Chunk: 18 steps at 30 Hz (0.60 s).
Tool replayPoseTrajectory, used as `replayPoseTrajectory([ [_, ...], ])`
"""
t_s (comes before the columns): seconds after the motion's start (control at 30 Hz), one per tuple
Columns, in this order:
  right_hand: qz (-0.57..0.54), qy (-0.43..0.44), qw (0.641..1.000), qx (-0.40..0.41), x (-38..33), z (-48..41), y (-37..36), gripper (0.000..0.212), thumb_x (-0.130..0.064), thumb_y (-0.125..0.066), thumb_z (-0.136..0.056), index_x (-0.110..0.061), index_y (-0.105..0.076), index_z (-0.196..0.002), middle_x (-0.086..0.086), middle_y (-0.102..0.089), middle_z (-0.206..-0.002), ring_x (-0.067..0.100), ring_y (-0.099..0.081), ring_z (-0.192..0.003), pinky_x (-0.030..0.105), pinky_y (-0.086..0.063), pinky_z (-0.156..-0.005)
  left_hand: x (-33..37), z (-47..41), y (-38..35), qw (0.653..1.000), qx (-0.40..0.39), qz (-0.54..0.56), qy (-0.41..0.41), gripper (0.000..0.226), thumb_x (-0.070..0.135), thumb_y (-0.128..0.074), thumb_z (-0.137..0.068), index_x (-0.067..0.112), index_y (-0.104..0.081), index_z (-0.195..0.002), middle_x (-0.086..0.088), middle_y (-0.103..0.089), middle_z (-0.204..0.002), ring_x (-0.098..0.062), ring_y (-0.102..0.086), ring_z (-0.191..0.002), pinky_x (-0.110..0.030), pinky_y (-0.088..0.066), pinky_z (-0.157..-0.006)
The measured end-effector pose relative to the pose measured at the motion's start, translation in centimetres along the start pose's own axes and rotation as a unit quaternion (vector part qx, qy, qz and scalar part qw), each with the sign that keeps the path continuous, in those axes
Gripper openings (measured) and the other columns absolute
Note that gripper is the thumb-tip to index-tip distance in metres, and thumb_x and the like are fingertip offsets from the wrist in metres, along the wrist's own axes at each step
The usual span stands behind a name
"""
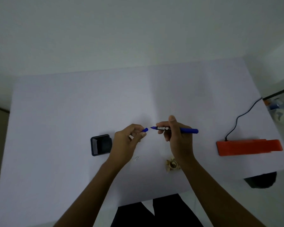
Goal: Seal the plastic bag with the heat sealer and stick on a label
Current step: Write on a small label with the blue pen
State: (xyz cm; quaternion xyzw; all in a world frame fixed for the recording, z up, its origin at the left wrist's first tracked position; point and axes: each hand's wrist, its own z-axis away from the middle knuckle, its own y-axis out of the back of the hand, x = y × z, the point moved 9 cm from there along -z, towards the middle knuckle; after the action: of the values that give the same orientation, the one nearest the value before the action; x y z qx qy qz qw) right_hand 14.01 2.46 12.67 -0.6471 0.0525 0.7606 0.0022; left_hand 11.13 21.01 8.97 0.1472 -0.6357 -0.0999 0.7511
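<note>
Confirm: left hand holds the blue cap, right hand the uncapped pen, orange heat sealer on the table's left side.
One error: the head view shows the orange heat sealer on the table's right side. The left hand holds the blue cap, the right hand the uncapped pen.

You are at what looks like a small makeshift packing station in a plain indoor room, judging by the white table (72, 112) set against a blank pale wall (138, 30) and the orange heat sealer (246, 147) whose black cord (236, 122) trails off the table's right edge.
</note>
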Motion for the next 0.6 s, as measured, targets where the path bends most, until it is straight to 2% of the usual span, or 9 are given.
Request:
replayPoseTrajectory([
  [0.1, -0.012, 0.008, 1.0, -0.012, -0.8, 1.1, -1.8, 0.046, -0.044, -0.049, -0.094, -0.01, -0.077, -0.08, 0.003, -0.069, -0.06, 0.006, -0.054, -0.05, 0.016, -0.04, -0.049, 0.2, 1.1, 2.0, 1.0, 0.013, -0.016, -0.011, 0.01, 0.027, -0.068, -0.088, 0.027, -0.066, -0.098, 0.02, -0.066, -0.08, -0.006, -0.064, -0.074, -0.018, -0.052, -0.063],
  [0.2, -0.027, 0.009, 0.999, -0.02, -1.2, 2.0, -3.5, 0.047, -0.036, -0.048, -0.095, 0.0, -0.075, -0.08, 0.001, -0.069, -0.058, 0.006, -0.057, -0.05, 0.013, -0.041, -0.05, 0.3, 2.2, 3.8, 0.998, 0.026, -0.043, -0.025, 0.015, 0.037, -0.065, -0.085, 0.029, -0.067, -0.098, 0.025, -0.063, -0.081, -0.006, -0.063, -0.077, -0.026, -0.055, -0.067],
  [0.3, -0.024, 0.009, 0.999, -0.026, -1.2, 2.9, -5.0, 0.048, -0.034, -0.048, -0.094, 0.004, -0.075, -0.081, 0.001, -0.069, -0.059, 0.006, -0.06, -0.052, 0.013, -0.043, -0.052, 0.6, 3.2, 5.2, 0.996, 0.032, -0.066, -0.049, 0.014, 0.032, -0.066, -0.087, 0.024, -0.069, -0.099, 0.026, -0.062, -0.08, -0.003, -0.061, -0.079, -0.019, -0.052, -0.066],
  [0.4, -0.014, 0.001, 0.999, -0.035, -1.1, 3.8, -6.5, 0.043, -0.036, -0.053, -0.095, -0.005, -0.076, -0.077, 0.002, -0.071, -0.061, 0.011, -0.065, -0.057, 0.018, -0.048, -0.056, 1.2, 4.2, 6.3, 0.993, 0.034, -0.082, -0.072, 0.013, 0.025, -0.068, -0.088, 0.019, -0.07, -0.1, 0.027, -0.059, -0.08, 0.005, -0.058, -0.077, -0.007, -0.044, -0.066],
  [0.5, -0.027, -0.018, 0.999, -0.03, -1.5, 4.4, -7.4, 0.04, -0.04, -0.053, -0.092, -0.012, -0.073, -0.071, 0.0, -0.072, -0.063, 0.015, -0.067, -0.056, 0.023, -0.054, -0.059, 1.6, 5.0, 7.2, 0.994, 0.03, -0.078, -0.074, 0.013, 0.023, -0.068, -0.088, 0.018, -0.071, -0.101, 0.027, -0.059, -0.079, 0.004, -0.057, -0.075, -0.008, -0.043, -0.063],
  [0.6, -0.025, -0.008, 0.999, -0.027, -2.6, 5.0, -8.2, 0.043, -0.04, -0.05, -0.09, -0.012, -0.071, -0.067, -0.001, -0.067, -0.054, 0.011, -0.061, -0.05, 0.02, -0.051, -0.053, 1.3, 5.8, 7.9, 0.998, 0.024, -0.028, -0.043, 0.011, 0.022, -0.068, -0.089, 0.024, -0.07, -0.099, 0.021, -0.062, -0.079, -0.001, -0.057, -0.074, -0.012, -0.045, -0.063],
])
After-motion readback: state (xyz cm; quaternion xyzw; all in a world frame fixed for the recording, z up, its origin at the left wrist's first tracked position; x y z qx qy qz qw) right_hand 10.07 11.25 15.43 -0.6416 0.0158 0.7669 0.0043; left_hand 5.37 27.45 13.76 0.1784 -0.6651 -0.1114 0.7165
